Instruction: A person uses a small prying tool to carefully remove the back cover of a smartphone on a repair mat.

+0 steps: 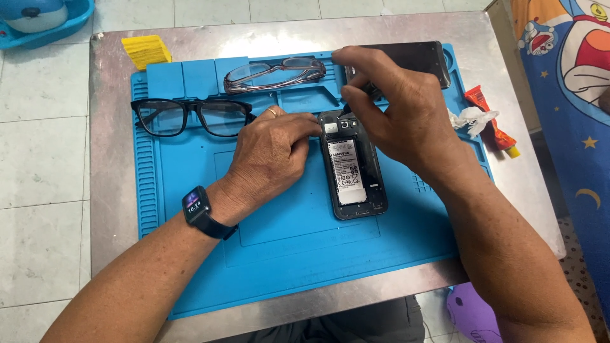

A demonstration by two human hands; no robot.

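Steel tabletop [114, 209] carries a blue work mat [286, 254], with pale floor tiles around it. An opened phone [352, 166] lies back-up near the mat's middle, its battery exposed. The left hand [273, 155], a watch on its wrist, rests its curled fingers against the phone's left edge. The right hand [397, 108] pinches a small dark tool at the phone's top end; its tip is hidden. Beyond lie 2 pairs of glasses, black [190, 115] and grey [273, 73], a dark panel [426, 57] partly covered, and a yellow pad [146, 51].
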